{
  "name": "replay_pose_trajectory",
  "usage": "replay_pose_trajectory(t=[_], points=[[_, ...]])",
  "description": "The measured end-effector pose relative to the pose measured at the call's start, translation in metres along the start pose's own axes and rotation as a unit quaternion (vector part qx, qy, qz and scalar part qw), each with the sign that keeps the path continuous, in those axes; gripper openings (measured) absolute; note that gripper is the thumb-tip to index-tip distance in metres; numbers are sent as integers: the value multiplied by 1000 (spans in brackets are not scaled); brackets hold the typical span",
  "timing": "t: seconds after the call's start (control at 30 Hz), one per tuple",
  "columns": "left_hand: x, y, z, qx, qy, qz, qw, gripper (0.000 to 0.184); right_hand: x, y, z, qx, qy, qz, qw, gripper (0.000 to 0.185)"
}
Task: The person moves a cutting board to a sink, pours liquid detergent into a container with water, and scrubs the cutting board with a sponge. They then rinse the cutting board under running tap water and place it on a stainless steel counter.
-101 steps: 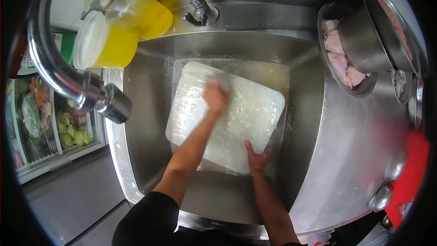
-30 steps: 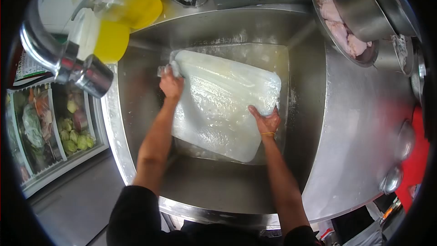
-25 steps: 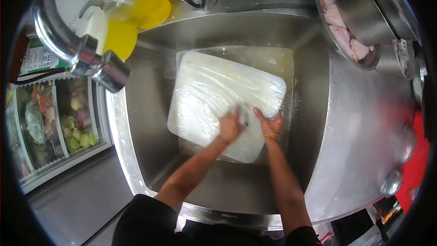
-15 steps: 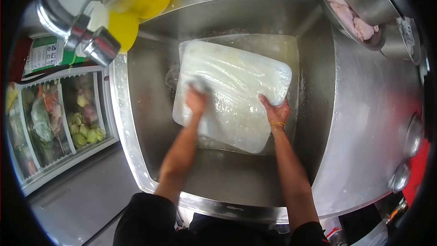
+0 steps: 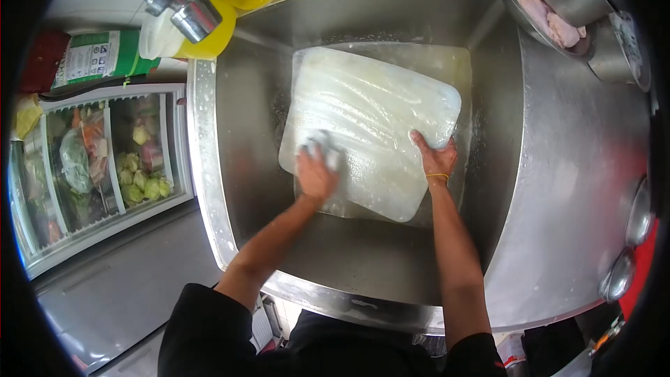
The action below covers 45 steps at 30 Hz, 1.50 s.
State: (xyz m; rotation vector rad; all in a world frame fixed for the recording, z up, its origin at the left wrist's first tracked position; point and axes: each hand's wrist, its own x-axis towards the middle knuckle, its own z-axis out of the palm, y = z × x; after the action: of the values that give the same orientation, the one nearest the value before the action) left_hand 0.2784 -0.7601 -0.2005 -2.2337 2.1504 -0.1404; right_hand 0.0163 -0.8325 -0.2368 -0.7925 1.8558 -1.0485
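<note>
A large white plastic board (image 5: 370,119) with rounded corners lies tilted in the steel sink, streaked with suds. My left hand (image 5: 317,174) presses a greyish scrubbing pad (image 5: 331,156) onto the left part of its face; the pad is blurred and partly covered by my fingers. My right hand (image 5: 438,157) grips the board's right edge, thumb on top and the other fingers mostly hidden. Under the board shows a larger rectangular, see-through sheet or container (image 5: 457,63), whose kind I cannot tell.
The steel sink (image 5: 370,265) surrounds the board. A tap (image 5: 192,14) and tubs of yellow liquid (image 5: 213,31) stand at upper left. An open cooler (image 5: 115,160) with vegetables is at left. A bowl of raw meat (image 5: 534,3) and metal pots (image 5: 618,49) stand at upper right.
My left hand has shifted the scrubbing pad slightly across the board, lower relative to it. My right hand keeps its hold. The whole view has shifted a little.
</note>
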Motion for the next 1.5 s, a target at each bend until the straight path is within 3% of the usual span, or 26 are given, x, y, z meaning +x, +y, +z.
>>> replay_pose_trajectory(t=[0.03,0.1,0.23,0.3,0.43,0.53,0.6,0.7,0.8,0.83,0.9,0.97,1.03,1.07,1.13,1.23,1.33,1.4,1.43,1.47,1.5], points=[[-9,11,-5,2,0,-4,1000,59,-1,4,1,0,-4,-1,1000,66],[-18,24,-14,-132,-130,-104,977,73,3,12,3,38,-4,-9,999,65],[-30,-42,7,-73,-71,-148,984,71,6,15,4,85,-27,1,996,65],[-5,-59,13,-128,-65,-233,962,72,11,34,8,31,-15,-33,999,63],[104,-70,40,-136,68,-65,986,70,5,16,4,48,-33,3,998,60],[141,-48,2,-191,-18,-82,978,68,3,18,6,138,-18,-20,990,58],[84,-67,30,-157,45,-57,985,69,4,24,7,58,37,-20,997,58],[-26,-72,23,-154,-58,-155,974,75,0,8,5,99,26,14,995,57],[-29,-68,9,-168,-98,-213,957,77,1,7,6,75,14,25,997,54],[-20,-70,12,-172,-103,-223,954,77,3,6,7,76,20,23,997,54],[18,-77,25,-132,-7,-92,987,75,-1,10,8,139,6,15,990,52],[81,-68,21,-135,-16,-85,987,72,-6,6,5,139,-2,29,990,52],[131,-46,30,-115,89,-68,987,68,-4,4,5,142,-12,31,989,51],[155,-32,33,-90,48,-95,990,67,-3,5,6,143,0,17,990,51],[178,2,37,-50,125,-47,990,67,-5,1,5,144,5,1,990,51],[190,28,9,-133,62,-35,989,64,-5,-7,3,51,29,8,998,51],[170,-6,25,-168,88,28,981,60,-5,-8,3,109,37,20,993,53],[112,-37,36,-79,133,8,988,55,-6,-16,2,123,29,19,992,54],[83,-43,17,-110,48,-30,992,57,-4,-19,2,136,26,22,990,54],[56,-51,-7,-80,-22,14,996,59,-2,-13,3,141,30,23,989,54],[18,-69,3,-50,-23,16,998,61,0,0,5,135,30,24,990,53]])
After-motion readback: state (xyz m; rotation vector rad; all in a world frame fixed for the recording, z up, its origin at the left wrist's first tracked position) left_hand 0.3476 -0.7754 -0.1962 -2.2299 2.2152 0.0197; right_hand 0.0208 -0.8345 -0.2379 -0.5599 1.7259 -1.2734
